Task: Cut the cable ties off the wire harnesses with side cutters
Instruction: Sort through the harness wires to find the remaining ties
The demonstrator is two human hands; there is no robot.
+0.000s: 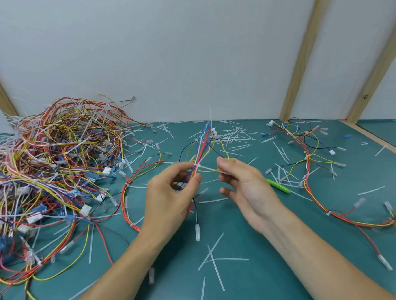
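Thin, glossy wires of the harness (203, 147) fan upward above the teal worktop (254, 238), white cable ties (196, 166) banding them. Left hand (169, 195) has its grip pinched on the bundle; right hand (242, 186) nips a pale tie tail between thumb and forefinger. Green-handled side cutters (279, 187) lie flat behind it.

Held: 1 wire harness (201, 149), pinched in my left hand (171, 192); my right hand (242, 186) pinches its cable tie (210, 168). Green side cutters (278, 186) on counter (257, 284).
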